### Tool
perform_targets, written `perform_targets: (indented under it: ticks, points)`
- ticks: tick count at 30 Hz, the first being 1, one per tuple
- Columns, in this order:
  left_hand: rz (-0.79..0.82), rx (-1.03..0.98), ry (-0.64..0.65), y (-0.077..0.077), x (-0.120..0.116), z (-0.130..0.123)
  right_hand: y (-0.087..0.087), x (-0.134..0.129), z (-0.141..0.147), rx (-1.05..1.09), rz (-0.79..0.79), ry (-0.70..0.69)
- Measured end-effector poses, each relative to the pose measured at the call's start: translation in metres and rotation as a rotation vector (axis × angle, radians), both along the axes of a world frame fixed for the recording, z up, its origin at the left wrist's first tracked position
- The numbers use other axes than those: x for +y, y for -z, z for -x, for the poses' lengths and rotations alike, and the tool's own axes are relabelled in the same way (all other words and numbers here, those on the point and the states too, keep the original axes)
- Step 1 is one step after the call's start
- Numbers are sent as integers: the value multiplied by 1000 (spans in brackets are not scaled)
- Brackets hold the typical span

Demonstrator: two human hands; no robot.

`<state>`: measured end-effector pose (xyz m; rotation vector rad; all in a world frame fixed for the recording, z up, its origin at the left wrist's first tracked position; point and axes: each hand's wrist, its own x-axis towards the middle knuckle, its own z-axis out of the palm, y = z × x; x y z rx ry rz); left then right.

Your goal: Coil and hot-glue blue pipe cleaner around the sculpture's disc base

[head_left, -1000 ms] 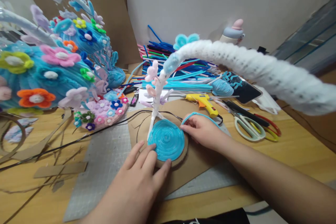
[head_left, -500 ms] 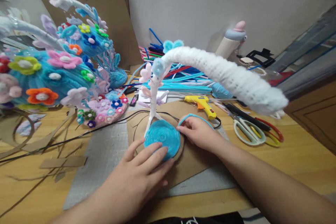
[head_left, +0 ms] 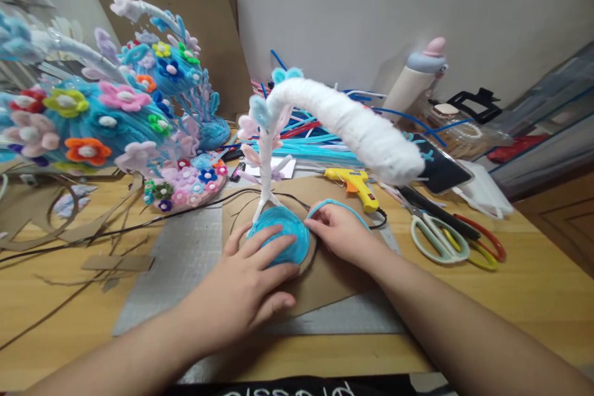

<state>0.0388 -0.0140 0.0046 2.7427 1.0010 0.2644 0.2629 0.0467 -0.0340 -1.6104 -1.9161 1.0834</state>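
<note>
A round disc of coiled blue pipe cleaner lies on a sheet of brown cardboard. My left hand rests on it, palm down, with the fingers spread over its near left part. At the disc's right edge my right hand pinches a light blue pipe cleaner, whose length loops back over the hand. Behind the disc rises a white wrapped stem with small pink, purple and blue fuzzy pieces on it. Its thick upper end arches to the right above the table.
Finished blue flowered pieces stand at the left. A yellow glue gun lies behind my right hand, with scissors and a phone farther right. Loose pipe cleaners are heaped at the back. A black cable crosses the left side.
The arched white end now reaches less far right in view, uncovering the phone. My left hand's fingers lie farther over the disc. My right hand keeps its pinch at the disc's edge.
</note>
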Motion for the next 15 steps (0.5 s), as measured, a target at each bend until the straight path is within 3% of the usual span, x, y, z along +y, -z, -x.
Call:
perform_targets:
  ticks: [6,11,15]
  points:
    - [-100,51,89,5,3,-2,5,1,-2,11,-11,-3]
    - [-57,79,151,12,7,-4,12,2,-1,34,-23,15]
    - [-18,51,143,6,10,-9,9,1,0,51,-27,27]
